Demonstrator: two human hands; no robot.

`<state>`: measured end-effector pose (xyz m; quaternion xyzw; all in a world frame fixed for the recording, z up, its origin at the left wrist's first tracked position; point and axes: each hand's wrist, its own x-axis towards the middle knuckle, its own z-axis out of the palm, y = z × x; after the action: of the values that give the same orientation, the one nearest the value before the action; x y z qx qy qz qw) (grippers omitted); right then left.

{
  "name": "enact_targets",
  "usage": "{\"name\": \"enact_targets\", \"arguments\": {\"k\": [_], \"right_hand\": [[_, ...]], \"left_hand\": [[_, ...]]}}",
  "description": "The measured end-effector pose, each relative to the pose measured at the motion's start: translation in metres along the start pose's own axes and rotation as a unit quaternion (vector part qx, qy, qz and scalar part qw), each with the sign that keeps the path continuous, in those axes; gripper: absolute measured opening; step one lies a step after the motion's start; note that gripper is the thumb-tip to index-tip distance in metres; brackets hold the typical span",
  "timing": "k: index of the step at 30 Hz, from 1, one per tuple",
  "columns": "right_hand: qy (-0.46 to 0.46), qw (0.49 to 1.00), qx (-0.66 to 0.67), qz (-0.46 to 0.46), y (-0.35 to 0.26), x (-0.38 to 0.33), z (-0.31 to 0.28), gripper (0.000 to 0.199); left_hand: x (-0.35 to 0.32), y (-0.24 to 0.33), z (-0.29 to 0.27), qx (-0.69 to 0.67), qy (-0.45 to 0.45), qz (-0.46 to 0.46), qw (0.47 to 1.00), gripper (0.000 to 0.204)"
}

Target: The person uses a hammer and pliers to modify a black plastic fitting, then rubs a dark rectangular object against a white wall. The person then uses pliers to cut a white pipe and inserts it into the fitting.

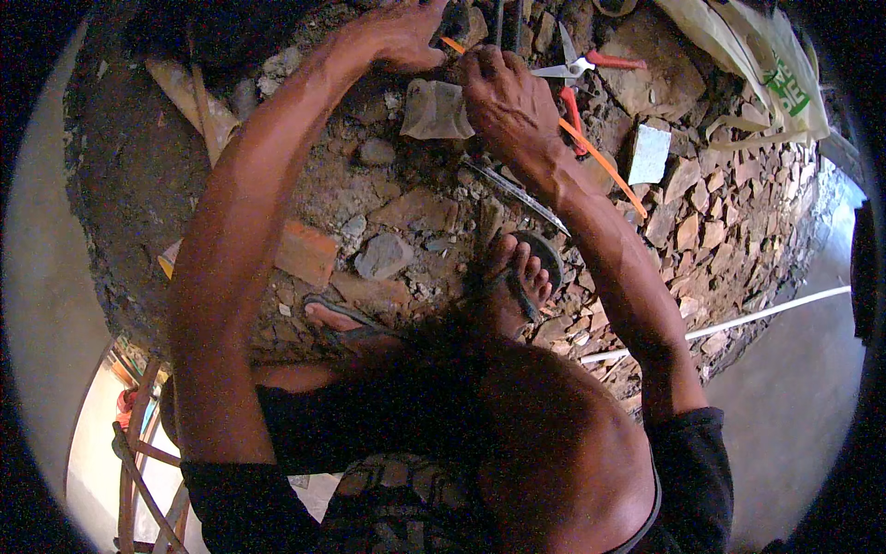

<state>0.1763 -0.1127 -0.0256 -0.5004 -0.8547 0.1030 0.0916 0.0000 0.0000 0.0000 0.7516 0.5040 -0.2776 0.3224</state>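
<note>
While my right hand (508, 97) was curled closed on an orange strip (604, 166), its knuckles faced up and its fingertips were hidden beneath. The strip ran under my palm, its short end poking out past my knuckles and its longer part slanting out beyond my wrist toward the rubble. My left hand (406, 42) was near the short end, thumb turned toward it; its other fingers met the upper edge of the view, so I couldn't tell whether they gripped anything.

Just beside my right fingers sat a translucent plastic piece (434, 111) with a narrowed waist. 2 dark rods (498, 26) ran from the upper edge down to that hand. On its other side lay red-handled shears (577, 66), blades spread, 1 handle reaching down to the strip. A thin grey strip (517, 194) lay below my right wrist, and a pale rectangular slab (651, 152) rested farther right.

Nearer my body were a grey stone (383, 256), a reddish brick (305, 251) and my 2 feet in dark flip-flops (544, 263). Out to the right, a pale bag (766, 55) with green print lay above broken stones (701, 212) and a white pipe (766, 314).
</note>
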Motion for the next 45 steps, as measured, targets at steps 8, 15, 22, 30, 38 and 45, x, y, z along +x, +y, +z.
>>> {"name": "enact_targets", "arguments": {"k": [8,15,22,30,38,45], "right_hand": [[0.078,0.995,-0.056,-0.025,-0.007,-0.001,0.000,0.035],[0.060,0.994,-0.074,-0.053,-0.005,0.002,-0.006,0.036],[0.098,0.983,-0.105,-0.115,-0.001,0.007,-0.009,0.031],[0.075,0.982,-0.144,-0.100,0.000,0.011,0.002,0.033],[0.028,0.996,-0.069,-0.048,0.009,0.008,0.000,0.029],[0.121,0.978,-0.140,-0.092,0.007,0.011,-0.002,0.025]], "left_hand": [[-0.023,0.018,-0.023,-0.025,-0.076,-0.009,0.997,0.092],[0.002,-0.003,-0.002,-0.030,-0.058,0.000,0.998,0.096],[0.007,-0.008,0.002,0.037,-0.025,-0.012,0.999,0.096],[-0.016,0.013,-0.018,-0.081,-0.044,-0.026,0.995,0.096],[-0.011,0.019,-0.023,-0.051,-0.055,-0.057,0.996,0.097],[-0.004,0.007,-0.013,-0.024,-0.040,-0.036,0.998,0.097]]}}
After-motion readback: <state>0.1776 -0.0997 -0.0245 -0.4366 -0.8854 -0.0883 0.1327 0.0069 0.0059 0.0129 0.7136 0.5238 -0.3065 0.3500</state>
